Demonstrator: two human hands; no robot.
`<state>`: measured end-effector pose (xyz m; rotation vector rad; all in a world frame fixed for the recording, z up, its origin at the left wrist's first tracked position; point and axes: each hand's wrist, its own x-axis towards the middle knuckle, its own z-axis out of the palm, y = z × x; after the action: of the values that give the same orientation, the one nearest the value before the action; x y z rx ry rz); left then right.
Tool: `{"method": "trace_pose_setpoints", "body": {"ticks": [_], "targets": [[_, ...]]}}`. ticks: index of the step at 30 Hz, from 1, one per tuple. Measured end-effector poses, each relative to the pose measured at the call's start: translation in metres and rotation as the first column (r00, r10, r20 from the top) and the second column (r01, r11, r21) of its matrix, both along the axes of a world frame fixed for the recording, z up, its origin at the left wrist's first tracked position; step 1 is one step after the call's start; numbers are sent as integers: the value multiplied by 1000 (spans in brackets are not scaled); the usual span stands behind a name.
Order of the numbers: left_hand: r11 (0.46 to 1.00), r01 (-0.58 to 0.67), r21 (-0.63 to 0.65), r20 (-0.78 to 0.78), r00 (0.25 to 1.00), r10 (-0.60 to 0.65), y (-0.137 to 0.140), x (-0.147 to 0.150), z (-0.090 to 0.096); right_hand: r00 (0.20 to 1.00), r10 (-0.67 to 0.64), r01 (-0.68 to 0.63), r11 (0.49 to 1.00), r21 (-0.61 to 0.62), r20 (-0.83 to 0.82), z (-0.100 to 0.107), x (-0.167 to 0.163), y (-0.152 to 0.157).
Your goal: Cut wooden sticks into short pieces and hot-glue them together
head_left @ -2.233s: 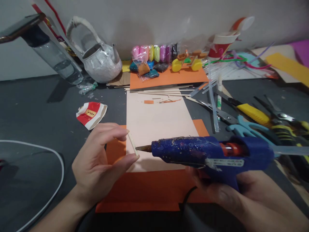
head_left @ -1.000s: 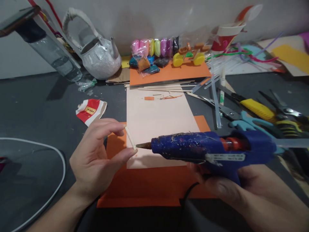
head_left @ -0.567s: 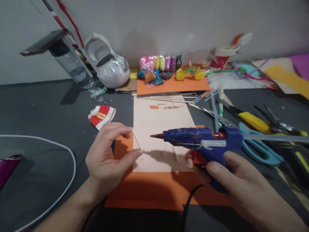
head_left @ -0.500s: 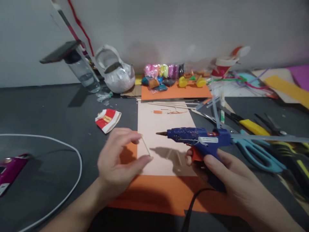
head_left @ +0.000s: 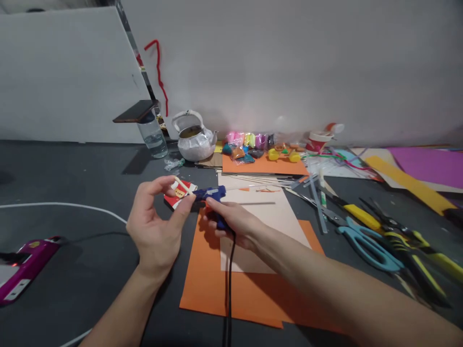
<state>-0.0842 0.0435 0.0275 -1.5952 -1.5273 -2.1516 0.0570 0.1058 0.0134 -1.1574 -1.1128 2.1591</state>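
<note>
Between the thumb and fingertips of my left hand [head_left: 155, 221] is a short thin wooden stick [head_left: 184, 186], held up at a slant. My right hand [head_left: 235, 219] grips a blue hot glue gun [head_left: 211, 193] by its handle, fingers at the orange trigger. The gun points left, and its nozzle is hidden behind my left thumb, close to the stick. A clear glue stick [head_left: 249, 186] juts from its back. Below lie a pale sheet [head_left: 285, 221] and orange paper [head_left: 202, 289]. Behind my hands rests a red and white packet [head_left: 175, 193].
Scissors [head_left: 372, 243], pliers [head_left: 412, 260] and a yellow cutter [head_left: 361, 216] lie at right. A silver teapot [head_left: 195, 144], a water bottle [head_left: 154, 137] and clay packs [head_left: 249, 144] stand along the wall. A purple power strip [head_left: 32, 265] with a white cable [head_left: 72, 208] is at left.
My right hand has carried the glue gun left and away from me, up to the stick. My left hand has shifted slightly left and up with the stick. The camera view has tilted upward.
</note>
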Motion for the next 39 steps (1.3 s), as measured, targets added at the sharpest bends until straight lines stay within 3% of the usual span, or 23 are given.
{"method": "trace_pose_setpoints", "body": {"ticks": [5,11,14,16,18,20,23,26,31,34,39], "targets": [[1000,-20,1,95,995,20,7,-8,-4,991,36,-46,996,77,127,-15,-33,17],[1000,-7,-15,24,1000,7,8,-5,-10,951,97,-185,939,291,294,-11,-41,20],[996,54,-78,-30,998,-57,6,2,-12,904,126,-307,856,416,408,6,-19,29],[982,109,-153,-85,989,-123,2,9,-13,871,60,-345,781,520,488,19,12,34],[951,176,-255,-149,964,-218,-4,19,-13,840,-73,-351,683,641,538,29,52,32],[876,242,-416,-227,905,-358,-11,31,-15,796,-153,-406,582,704,586,32,92,21],[763,300,-573,-323,772,-547,-17,49,-21,729,-143,-532,496,686,669,22,137,-5],[709,325,-626,-372,675,-638,-18,61,-31,680,-114,-624,430,653,725,4,154,-29],[702,303,-644,-382,668,-638,-14,65,-45,500,-306,-749,316,582,810,-12,137,-42],[703,274,-656,-401,663,-632,-13,64,-47,476,-342,-768,288,572,811,-17,127,-40],[608,256,-752,-348,628,-696,-13,63,-46,518,-369,-738,262,621,772,-26,130,-39]]}}
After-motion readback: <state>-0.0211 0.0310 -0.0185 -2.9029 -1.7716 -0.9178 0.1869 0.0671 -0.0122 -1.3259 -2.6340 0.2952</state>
